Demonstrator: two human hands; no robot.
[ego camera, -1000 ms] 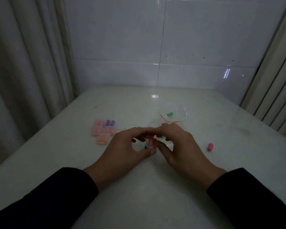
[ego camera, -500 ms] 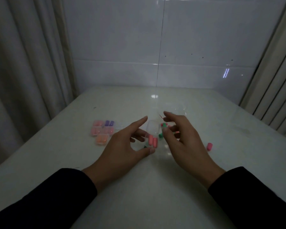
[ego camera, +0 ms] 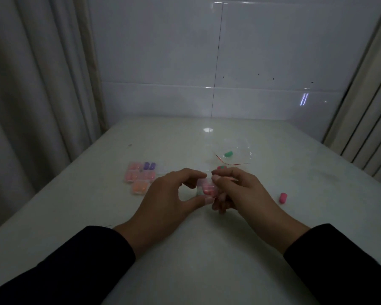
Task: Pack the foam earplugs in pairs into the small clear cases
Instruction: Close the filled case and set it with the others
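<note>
A small clear case (ego camera: 207,188) with two pink earplugs in it sits between my hands at the middle of the white table (ego camera: 185,260). My left hand (ego camera: 172,199) pinches the case between thumb and forefinger. My right hand (ego camera: 240,192) has its fingertips curled on the case from the right. A loose pink earplug (ego camera: 283,198) lies to the right of my right hand. A green earplug (ego camera: 228,154) lies inside a clear plastic bag (ego camera: 240,150) behind the hands. Another earplug (ego camera: 221,167) peeks out just behind my right fingers.
Several filled cases (ego camera: 141,176) with pink, purple and orange earplugs lie grouped left of my hands. A tiled wall stands behind the table, a curtain hangs on the left, and a ribbed panel is on the right.
Half a second ago both hands were spread apart with the pink earplugs showing between them. Now both hands have come together again on the case.
</note>
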